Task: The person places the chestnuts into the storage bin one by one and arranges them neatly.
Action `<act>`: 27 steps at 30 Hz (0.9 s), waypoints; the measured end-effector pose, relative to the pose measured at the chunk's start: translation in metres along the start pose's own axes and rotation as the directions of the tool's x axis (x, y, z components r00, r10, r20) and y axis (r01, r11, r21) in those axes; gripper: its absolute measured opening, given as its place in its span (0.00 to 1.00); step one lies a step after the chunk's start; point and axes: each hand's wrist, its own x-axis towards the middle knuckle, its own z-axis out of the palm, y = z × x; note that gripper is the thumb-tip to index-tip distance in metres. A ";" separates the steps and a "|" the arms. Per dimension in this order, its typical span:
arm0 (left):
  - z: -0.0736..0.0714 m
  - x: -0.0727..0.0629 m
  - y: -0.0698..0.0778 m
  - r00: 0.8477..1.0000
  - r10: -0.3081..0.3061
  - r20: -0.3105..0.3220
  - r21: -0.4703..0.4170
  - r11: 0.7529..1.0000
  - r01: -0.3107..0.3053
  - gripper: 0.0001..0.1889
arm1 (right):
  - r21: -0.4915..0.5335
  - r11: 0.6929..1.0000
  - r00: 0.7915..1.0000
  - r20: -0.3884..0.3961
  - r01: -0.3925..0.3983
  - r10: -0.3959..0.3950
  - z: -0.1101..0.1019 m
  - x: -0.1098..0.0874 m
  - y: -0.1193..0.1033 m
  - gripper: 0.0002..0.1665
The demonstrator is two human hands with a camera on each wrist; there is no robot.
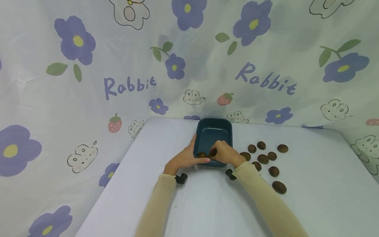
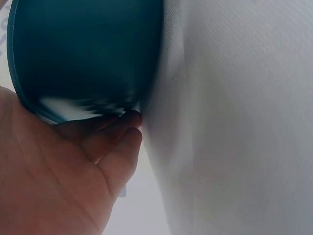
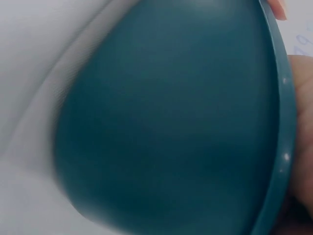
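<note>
A dark teal rectangular dish (image 1: 214,134) sits on the white table. My left hand (image 1: 186,158) grips its near left corner, thumb along the near rim and fingers against the left side; the left wrist view shows those fingers (image 2: 120,152) on the outer wall. Inside the near end, the curled fingers of my right hand (image 1: 226,153) pinch a brown chestnut (image 1: 213,152), partly covered by them. Another chestnut (image 1: 202,154) lies in the near left corner. In the right wrist view the dish's outer wall (image 3: 171,122) hides most of the right hand (image 3: 303,132).
Several loose chestnuts (image 1: 263,159) lie on the table right of the dish, some close to the right forearm. A printed cloth (image 1: 195,72) with flowers and rabbits hangs behind the table (image 1: 319,184). Black wrist devices (image 1: 181,178) sit under both wrists.
</note>
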 end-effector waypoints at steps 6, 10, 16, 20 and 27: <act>0.000 0.000 0.002 0.998 -0.056 0.013 -0.001 0.998 0.056 0.73 | 0.017 1.000 0.998 -0.053 0.027 -0.026 -0.005 -0.006 -0.001 0.15; 0.000 -0.001 0.003 0.996 -0.092 0.012 -0.003 0.996 0.092 0.75 | 0.061 0.998 0.996 -0.086 0.033 -0.028 -0.017 -0.016 -0.004 0.19; 0.000 0.000 0.003 0.996 -0.085 0.007 0.004 0.996 0.085 0.74 | 0.094 0.995 0.987 -0.163 0.024 -0.008 -0.041 -0.040 -0.004 0.18; 0.001 0.001 0.004 0.998 -0.058 0.001 -0.004 0.998 0.058 0.73 | 0.113 0.994 0.973 -0.229 0.004 0.022 -0.058 -0.057 0.003 0.16; 0.000 0.000 0.005 0.996 -0.091 0.003 0.017 0.996 0.090 0.73 | 0.130 0.991 0.942 -0.326 -0.042 0.082 -0.086 -0.088 0.030 0.16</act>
